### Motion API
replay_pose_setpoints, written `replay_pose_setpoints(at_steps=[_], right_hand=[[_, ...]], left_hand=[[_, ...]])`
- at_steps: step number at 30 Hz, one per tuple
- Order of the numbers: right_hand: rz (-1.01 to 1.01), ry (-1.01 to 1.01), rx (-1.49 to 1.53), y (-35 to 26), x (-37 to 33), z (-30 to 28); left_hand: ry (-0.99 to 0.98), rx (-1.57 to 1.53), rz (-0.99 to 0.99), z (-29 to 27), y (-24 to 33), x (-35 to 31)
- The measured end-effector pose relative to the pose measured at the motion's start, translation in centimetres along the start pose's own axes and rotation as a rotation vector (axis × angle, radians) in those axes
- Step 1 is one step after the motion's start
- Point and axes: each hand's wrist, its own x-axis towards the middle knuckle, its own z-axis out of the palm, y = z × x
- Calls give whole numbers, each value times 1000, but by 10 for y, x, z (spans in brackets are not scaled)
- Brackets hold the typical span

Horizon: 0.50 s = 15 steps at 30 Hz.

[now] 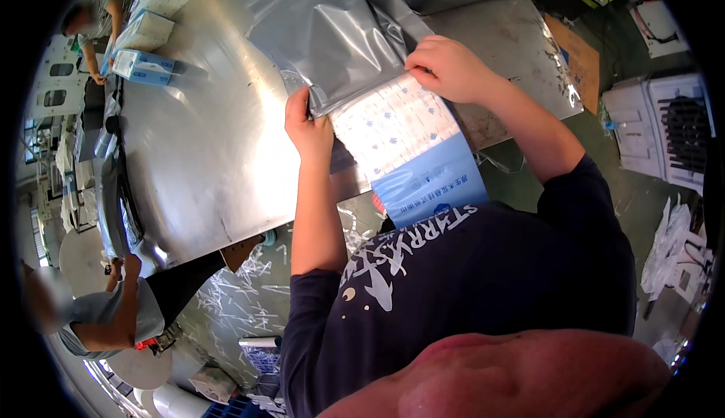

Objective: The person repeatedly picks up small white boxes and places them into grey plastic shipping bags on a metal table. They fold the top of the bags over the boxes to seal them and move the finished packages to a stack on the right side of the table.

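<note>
A large grey plastic bag point(325, 37) lies on the metal table in front of me, its mouth toward my body. Partly inside that mouth is a white and blue tissue pack point(400, 127), its patterned white part nearer the bag and its blue end close to my shirt. My left hand point(308, 125) is closed on the left corner of the bag's mouth. At the opposite corner my right hand point(447, 69) pinches the bag's edge between thumb and fingers. The far end of the pack is hidden under the grey plastic.
More blue and white packs point(143, 67) stand in a row along the table's far left. The metal table point(204, 161) ends just before my body. Two people work at the left. White paper strips point(234, 282) litter the floor.
</note>
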Motion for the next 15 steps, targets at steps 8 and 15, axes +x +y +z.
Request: replay_pose_setpoints(at_steps=[8, 15], right_hand=[[285, 118, 192, 58, 33, 14], [588, -111, 14, 87, 67, 47]], left_hand=[[-116, -324, -280, 23, -47, 8], [-431, 504, -208, -2, -1, 53]])
